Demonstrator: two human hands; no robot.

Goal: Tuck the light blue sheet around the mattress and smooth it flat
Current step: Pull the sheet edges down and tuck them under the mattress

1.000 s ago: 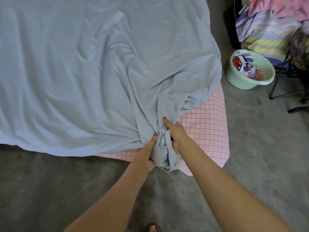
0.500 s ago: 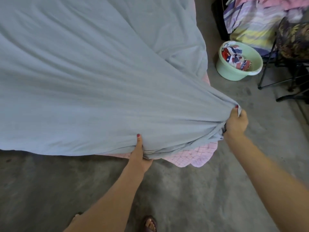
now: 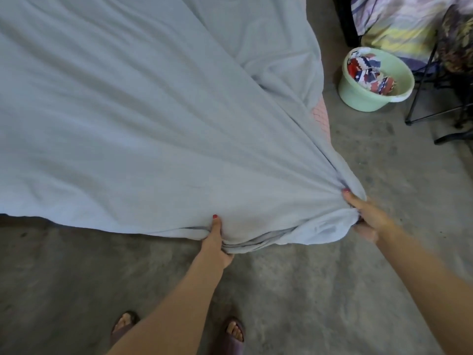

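sheet (image 3: 153,124) pulled further over mattress (image 3: 320,116) | both grips clamp its edge | basin (image 3: 368,98) right

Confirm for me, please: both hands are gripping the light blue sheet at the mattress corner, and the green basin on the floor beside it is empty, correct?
Not quite. The head view shows the green basin holds red, white and blue patterned cloth, so it is not empty. The rest stands: the left hand and right hand both grip the light blue sheet at the mattress corner.

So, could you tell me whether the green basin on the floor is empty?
No, the green basin holds crumpled red, white and blue patterned cloth.
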